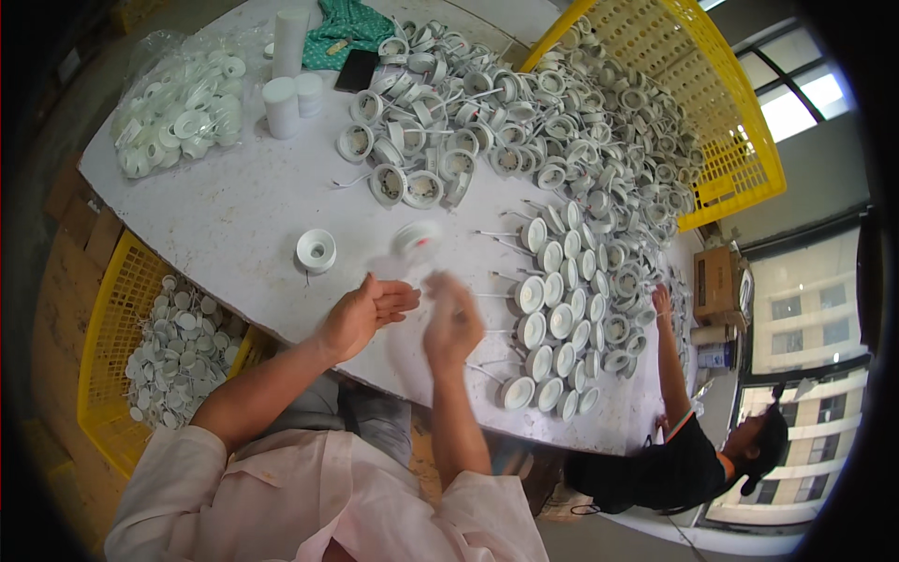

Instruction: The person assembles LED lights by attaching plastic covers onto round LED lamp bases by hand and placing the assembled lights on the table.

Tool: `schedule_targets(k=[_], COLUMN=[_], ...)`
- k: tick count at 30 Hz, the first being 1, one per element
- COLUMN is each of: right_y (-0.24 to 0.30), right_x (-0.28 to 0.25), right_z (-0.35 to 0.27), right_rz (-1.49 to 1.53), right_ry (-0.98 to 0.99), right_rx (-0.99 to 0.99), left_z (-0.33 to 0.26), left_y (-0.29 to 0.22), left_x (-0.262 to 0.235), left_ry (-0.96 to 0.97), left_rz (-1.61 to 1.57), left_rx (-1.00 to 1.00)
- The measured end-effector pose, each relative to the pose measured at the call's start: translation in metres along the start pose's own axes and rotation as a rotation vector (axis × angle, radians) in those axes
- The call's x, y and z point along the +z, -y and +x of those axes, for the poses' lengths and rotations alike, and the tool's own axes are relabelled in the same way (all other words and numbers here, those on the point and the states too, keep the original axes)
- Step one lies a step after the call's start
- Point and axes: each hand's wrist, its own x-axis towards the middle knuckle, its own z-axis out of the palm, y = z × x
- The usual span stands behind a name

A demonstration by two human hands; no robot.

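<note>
Over the near edge of the table my left hand (370,314) has its fingers stretched out, and nothing shows in it. My right hand (454,323) is beside it, smeared by motion, so its fingers are hard to read. Just beyond both hands is a white round lamp housing (417,241), blurred, with a red spot on it; whether a hand touches it I cannot tell. Left of that, another white ring-shaped housing (316,250) sits on the table with a short wire. To the right of my hands, white round lamps (532,294) stand in tilted rows, wires toward me.
A large heap of housings (487,122) covers the white table's (243,215) far side, spilling from a tipped yellow crate (721,103). Far left are a bag of white parts (178,108) and stacked white discs (281,108). Another yellow crate (105,347) stands lower left. A co-worker (693,459) reaches in at right.
</note>
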Motion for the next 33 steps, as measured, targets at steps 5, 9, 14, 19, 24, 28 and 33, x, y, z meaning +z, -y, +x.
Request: schedule_targets(k=[5, 9, 14, 19, 24, 28, 33], right_y=[0.023, 0.034, 0.037, 0.040, 0.021, 0.034, 0.055], right_x=[-0.007, -0.016, -0.025, -0.028, -0.015, -0.027, -0.011], right_z=[-0.081, -0.105, -0.119, -0.134, -0.161, -0.151, -0.145], right_rz=[-0.032, 0.042, 0.000, 0.060, 0.667, 0.739, 0.718], right_ry=[0.118, 0.146, 0.156, 0.213, 0.296, 0.292, 0.373], right_rx=[-0.203, -0.193, -0.145, 0.055, 0.745, 0.883, 0.956], left_z=[-0.015, -0.032, -0.039, -0.044, -0.042, -0.032, -0.042], left_y=[0.004, 0.007, 0.013, 0.009, 0.017, 0.023, 0.013], left_x=[-0.002, 0.002, -0.005, -0.013, -0.018, 0.005, -0.010], left_ry=[0.075, 0.068, 0.055, 0.086, -0.005, -0.023, -0.075], left_rz=[-0.367, -0.442, -0.175, 0.012, 0.342, 0.457, 0.355], left_rx=[-0.124, -0.184, -0.042, 0.070, 0.188, 0.101, 0.106])
